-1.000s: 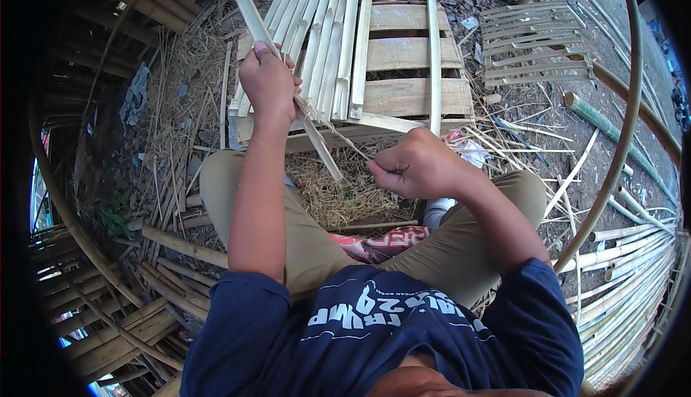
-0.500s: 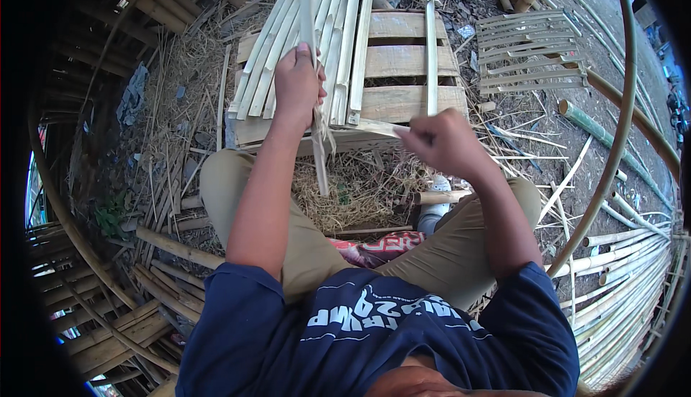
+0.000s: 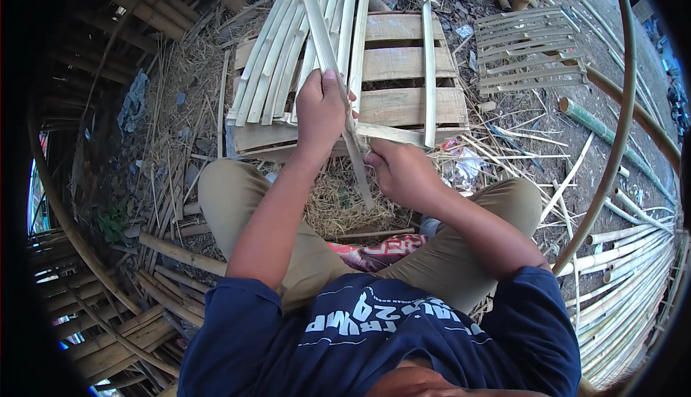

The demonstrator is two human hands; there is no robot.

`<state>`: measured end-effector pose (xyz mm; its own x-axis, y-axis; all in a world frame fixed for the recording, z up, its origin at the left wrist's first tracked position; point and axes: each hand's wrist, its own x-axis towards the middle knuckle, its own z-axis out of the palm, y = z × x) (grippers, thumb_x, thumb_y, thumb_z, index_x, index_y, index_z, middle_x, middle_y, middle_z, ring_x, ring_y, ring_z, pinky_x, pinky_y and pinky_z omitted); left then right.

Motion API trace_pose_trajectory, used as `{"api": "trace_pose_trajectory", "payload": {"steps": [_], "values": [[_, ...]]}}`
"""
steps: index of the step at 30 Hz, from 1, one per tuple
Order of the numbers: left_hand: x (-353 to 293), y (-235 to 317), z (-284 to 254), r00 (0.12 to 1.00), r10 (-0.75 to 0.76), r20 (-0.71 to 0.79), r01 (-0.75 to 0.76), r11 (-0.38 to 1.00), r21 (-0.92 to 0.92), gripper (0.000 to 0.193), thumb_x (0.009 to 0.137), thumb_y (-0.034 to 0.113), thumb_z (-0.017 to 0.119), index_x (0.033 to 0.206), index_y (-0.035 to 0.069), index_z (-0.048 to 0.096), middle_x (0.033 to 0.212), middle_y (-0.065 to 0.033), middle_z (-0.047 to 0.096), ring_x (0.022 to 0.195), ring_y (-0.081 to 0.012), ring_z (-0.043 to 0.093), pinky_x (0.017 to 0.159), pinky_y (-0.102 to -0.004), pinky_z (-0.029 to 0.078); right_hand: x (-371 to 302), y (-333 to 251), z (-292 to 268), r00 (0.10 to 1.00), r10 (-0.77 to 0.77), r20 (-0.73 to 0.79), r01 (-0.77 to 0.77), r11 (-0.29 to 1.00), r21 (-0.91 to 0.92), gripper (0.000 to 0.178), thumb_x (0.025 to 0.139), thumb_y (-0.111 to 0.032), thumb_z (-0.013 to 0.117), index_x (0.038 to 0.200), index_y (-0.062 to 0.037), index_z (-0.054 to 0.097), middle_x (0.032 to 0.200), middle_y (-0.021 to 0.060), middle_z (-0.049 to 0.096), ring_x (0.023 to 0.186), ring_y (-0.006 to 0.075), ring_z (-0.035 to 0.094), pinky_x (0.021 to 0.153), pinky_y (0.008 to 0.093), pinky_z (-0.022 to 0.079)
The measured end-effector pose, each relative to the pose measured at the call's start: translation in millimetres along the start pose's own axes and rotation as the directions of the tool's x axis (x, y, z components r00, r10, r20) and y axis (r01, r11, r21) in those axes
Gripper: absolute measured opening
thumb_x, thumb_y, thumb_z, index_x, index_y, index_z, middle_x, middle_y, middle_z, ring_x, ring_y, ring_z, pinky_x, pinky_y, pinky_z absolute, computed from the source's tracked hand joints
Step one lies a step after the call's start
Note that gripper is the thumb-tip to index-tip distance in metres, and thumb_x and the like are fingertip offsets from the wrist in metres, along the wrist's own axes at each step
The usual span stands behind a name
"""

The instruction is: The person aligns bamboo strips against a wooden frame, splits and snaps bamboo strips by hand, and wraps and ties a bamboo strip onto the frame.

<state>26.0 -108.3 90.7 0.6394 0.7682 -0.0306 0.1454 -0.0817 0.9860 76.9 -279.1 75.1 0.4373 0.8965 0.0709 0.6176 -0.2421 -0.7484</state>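
My left hand [image 3: 322, 113] is wrapped round a long split bamboo strip [image 3: 319, 35], which slants over the near edge of a wooden slat platform [image 3: 403, 62]. Below that grip the strip's lower end reaches down between my knees. Close beside this lower part is my right hand [image 3: 404, 174], its fingers curled in and the thumb toward the strip. Whatever sits in those fingers, if anything, is hidden. Several pale bamboo strips [image 3: 268, 59] lie side by side on the platform's left half, and another single strip [image 3: 429, 73] lies toward its right side.
Shavings [image 3: 338, 199] are heaped between my legs. At the right rests a rack of thin bamboo slats [image 3: 529, 48], with a green bamboo pole [image 3: 612, 138] nearby. A curved pole [image 3: 612, 159] arches up there. Bamboo poles [image 3: 626, 303] are stacked at the lower right.
My right hand has come left and down to the held strip. My left hand has shifted right and slightly down, and the strip now tilts more. Loose fibres that hung from it no longer show.
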Motion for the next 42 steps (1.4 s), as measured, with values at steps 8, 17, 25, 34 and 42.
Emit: {"api": "trace_pose_trajectory", "payload": {"steps": [8, 17, 25, 34, 42], "values": [[4.8, 14.9, -34.8, 0.780, 0.591, 0.205, -0.612, 0.653, 0.445, 0.065, 0.074, -0.006, 0.072, 0.136, 0.007, 0.055, 0.145, -0.0167, 0.047, 0.140, -0.0333, 0.041, 0.119, -0.0521, 0.030, 11.9, 1.1, -47.8, 0.995, 0.086, -0.052, -0.076, 0.981, 0.178, 0.013, 0.098, -0.006, 0.057, 0.091, 0.0036, 0.059, 0.067, 0.0173, 0.056, 0.056, 0.0264, 0.043, 0.058, 0.0353, 0.042], [10.5, 30.7, -29.3, 0.402, 0.696, 0.595, -0.907, 0.212, 0.365, 0.024, 0.071, 0.001, 0.075, 0.093, 0.010, 0.068, 0.081, -0.0049, 0.068, 0.084, -0.0268, 0.068, 0.120, -0.0583, 0.029, 8.9, 2.0, -52.6, 0.988, -0.149, -0.049, 0.157, 0.922, 0.354, 0.015, 0.100, -0.013, 0.060, 0.099, 0.0018, 0.062, 0.068, 0.0165, 0.054, 0.060, 0.0227, 0.046, 0.062, 0.0386, 0.043], [-7.7, 100.7, -37.5, 0.382, 0.750, 0.540, -0.924, 0.312, 0.221, 0.021, 0.080, -0.002, 0.067, 0.100, 0.004, 0.064, 0.090, -0.0137, 0.066, 0.086, -0.0347, 0.067, 0.081, -0.0423, 0.057, 1.3, -53.4, -99.7, 0.926, -0.245, -0.288, 0.302, 0.938, 0.172, 0.013, 0.100, -0.007, 0.053, 0.092, 0.0021, 0.059, 0.065, 0.0048, 0.050, 0.063, 0.0095, 0.039, 0.057, 0.0281, 0.037], [-54.1, 199.6, -86.7, 0.334, 0.921, 0.201, -0.941, 0.311, 0.136, 0.020, 0.098, 0.019, 0.062, 0.107, 0.001, 0.063, 0.085, -0.0078, 0.067, 0.078, -0.0156, 0.067, 0.066, -0.0308, 0.050, 21.2, -181.8, -137.4, 0.718, -0.501, -0.483, 0.646, 0.739, 0.193, 0.023, 0.104, -0.016, 0.056, 0.089, 0.0003, 0.062, 0.067, -0.0052, 0.050, 0.061, 0.0017, 0.037, 0.054, 0.0224, 0.030], [-89.4, 264.1, -106.9, 0.423, 0.893, -0.156, -0.906, 0.419, -0.059, 0.048, 0.105, 0.045, 0.049, 0.109, 0.001, 0.067, 0.078, -0.0011, 0.065, 0.073, -0.0073, 0.064, 0.062, -0.0216, 0.054, 55.7, -259.6, -132.4, 0.569, -0.633, -0.525, 0.805, 0.560, 0.197, 0.020, 0.099, -0.012, 0.056, 0.101, 0.0035, 0.069, 0.078, 0.0134, 0.069, 0.069, 0.0210, 0.066, 0.065, 0.0365, 0.050]]}}
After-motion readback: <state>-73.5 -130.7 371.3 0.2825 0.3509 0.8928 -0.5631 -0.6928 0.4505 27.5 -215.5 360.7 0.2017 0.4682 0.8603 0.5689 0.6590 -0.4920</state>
